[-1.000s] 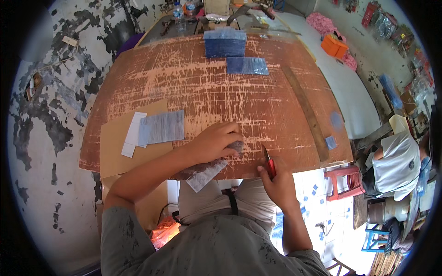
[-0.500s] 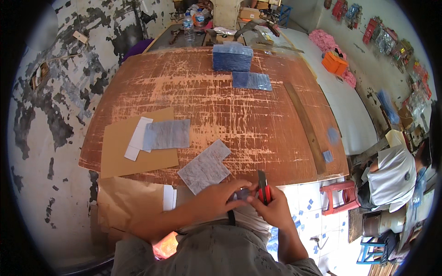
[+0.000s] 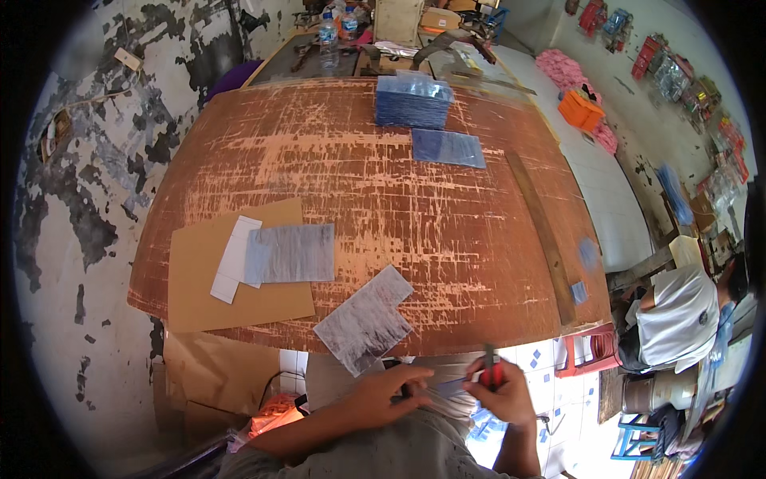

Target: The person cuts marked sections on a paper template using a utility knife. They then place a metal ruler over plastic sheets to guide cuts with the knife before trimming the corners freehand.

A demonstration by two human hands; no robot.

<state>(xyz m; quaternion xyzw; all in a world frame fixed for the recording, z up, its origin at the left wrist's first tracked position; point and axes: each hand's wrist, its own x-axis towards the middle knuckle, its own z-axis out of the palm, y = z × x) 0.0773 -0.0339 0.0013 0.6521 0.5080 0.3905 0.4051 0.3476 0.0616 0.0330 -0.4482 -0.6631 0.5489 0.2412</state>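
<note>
My right hand (image 3: 504, 393) is closed around a red utility knife (image 3: 492, 374), its blade pointing up toward the table edge. A small bluish scrap (image 3: 452, 389) shows at the fingertips of that hand, on the side facing the left. My left hand (image 3: 395, 393) is just off the near edge, fingers bent and apart; I make out nothing in it. Ahead of it lies a translucent grey plastic sheet (image 3: 363, 315) with a notch in its right side, one corner past the edge. Another grey sheet (image 3: 294, 254) rests on a white paper template (image 3: 230, 267) and brown cardboard (image 3: 195, 295).
On the scratched brown table (image 3: 351, 184) a stack of bluish sheets (image 3: 411, 104) stands at the back, one loose sheet (image 3: 448, 148) before it. A long wooden strip (image 3: 542, 239) lies at right, beside a small blue piece (image 3: 578, 292). A person (image 3: 678, 311) sits at far right.
My hands have drawn apart and lower, the right one moving rightward with the utility knife. The bluish scrap now shows at the right fingertips. The whole view has shifted slightly.
</note>
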